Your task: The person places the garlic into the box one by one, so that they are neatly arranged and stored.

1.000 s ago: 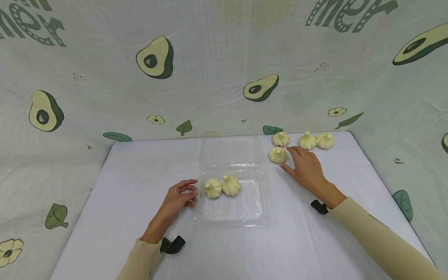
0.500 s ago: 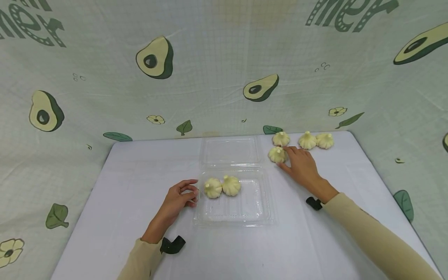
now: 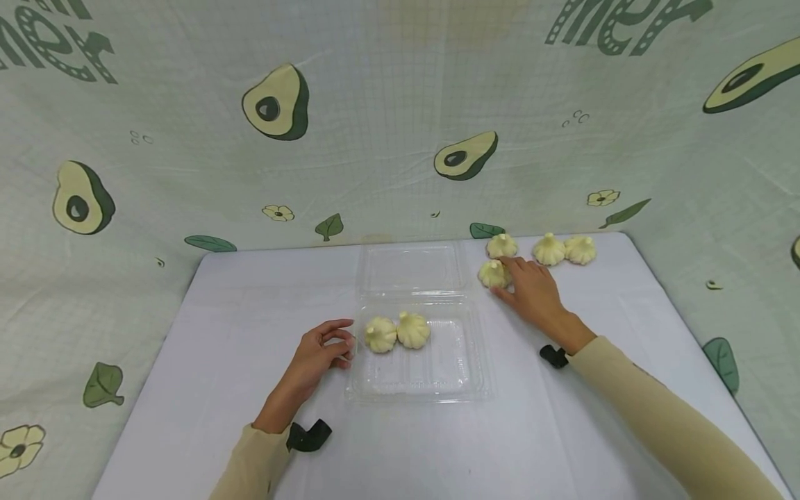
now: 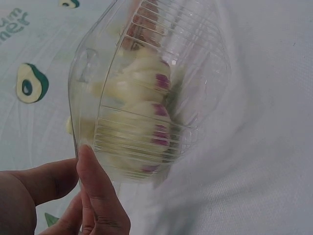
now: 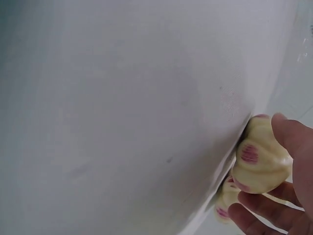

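My left hand (image 3: 325,354) pinches the left rim of a clear hinged plastic container (image 3: 409,385) between thumb and fingers (image 4: 100,188). Two garlic bulbs (image 3: 412,330) sit side by side in its base, toward the back left. In the left wrist view these bulbs (image 4: 142,132) show purple patches through the ribbed wall. At the back right, my right hand (image 3: 534,292) grips another garlic bulb (image 3: 492,274), thumb in front and fingers behind. From the right wrist, that bulb (image 5: 261,159) rests between thumb and fingers, close against the white tabletop.
Behind the gripped bulb stands a garlic bulb (image 3: 502,246). Two more garlic bulbs (image 3: 548,249) touch each other farther right, just beyond my right hand. The container's open lid (image 3: 411,269) lies flat toward the rear edge. An avocado-print cloth (image 3: 375,139) rises behind the white table (image 3: 262,298).
My right hand has moved slightly left and closed its thumb and fingers around the front garlic bulb. My left hand has stayed at the container's rim.
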Action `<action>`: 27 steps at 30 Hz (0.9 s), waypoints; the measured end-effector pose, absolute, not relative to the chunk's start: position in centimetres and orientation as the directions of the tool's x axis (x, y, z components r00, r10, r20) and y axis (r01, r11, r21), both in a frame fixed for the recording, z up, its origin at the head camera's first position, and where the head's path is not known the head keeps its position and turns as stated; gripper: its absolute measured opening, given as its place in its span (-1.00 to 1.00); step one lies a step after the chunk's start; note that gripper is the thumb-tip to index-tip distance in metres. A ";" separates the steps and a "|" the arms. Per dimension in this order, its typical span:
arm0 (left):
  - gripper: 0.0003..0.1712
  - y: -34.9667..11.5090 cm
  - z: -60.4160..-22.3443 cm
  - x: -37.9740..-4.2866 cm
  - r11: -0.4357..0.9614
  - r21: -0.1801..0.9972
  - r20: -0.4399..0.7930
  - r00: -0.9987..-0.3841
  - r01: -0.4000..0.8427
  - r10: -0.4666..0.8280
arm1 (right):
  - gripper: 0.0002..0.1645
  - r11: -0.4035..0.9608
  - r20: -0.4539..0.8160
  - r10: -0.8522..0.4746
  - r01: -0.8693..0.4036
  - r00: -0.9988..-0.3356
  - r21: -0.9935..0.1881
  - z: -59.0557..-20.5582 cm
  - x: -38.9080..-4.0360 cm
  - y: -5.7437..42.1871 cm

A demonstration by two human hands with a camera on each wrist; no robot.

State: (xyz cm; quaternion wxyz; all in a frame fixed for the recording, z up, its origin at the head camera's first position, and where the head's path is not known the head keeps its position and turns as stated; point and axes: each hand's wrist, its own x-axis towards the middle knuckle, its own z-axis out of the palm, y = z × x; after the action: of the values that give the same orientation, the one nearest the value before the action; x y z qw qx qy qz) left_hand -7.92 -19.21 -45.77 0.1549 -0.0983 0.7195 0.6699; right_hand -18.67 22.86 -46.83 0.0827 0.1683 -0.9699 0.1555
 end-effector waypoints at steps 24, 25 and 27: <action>-0.47 -19.2 -45.7 -7.9 0.076 0.933 -0.358 -0.930 -0.352 0.080 | -0.28 0.897 0.226 -0.295 -0.350 -0.929 -0.270 -44.4 -16.8 22.5; -0.47 -19.3 -45.7 -7.9 0.074 0.933 -0.357 -0.931 -0.352 0.079 | -0.29 0.895 0.229 -0.296 -0.353 -0.927 -0.272 -44.2 -16.5 22.5; -0.47 -19.3 -45.8 -7.8 0.075 0.933 -0.358 -0.930 -0.353 0.078 | -0.29 0.891 0.239 -0.300 -0.361 -0.924 -0.275 -43.6 -16.1 22.4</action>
State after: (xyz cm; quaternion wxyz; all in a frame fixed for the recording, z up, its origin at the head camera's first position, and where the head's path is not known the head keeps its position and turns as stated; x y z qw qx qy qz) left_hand -7.84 -19.29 -45.76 0.1600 -0.0958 0.7155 0.6733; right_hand -16.07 22.38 -43.60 0.0955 0.1707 -0.9677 0.1592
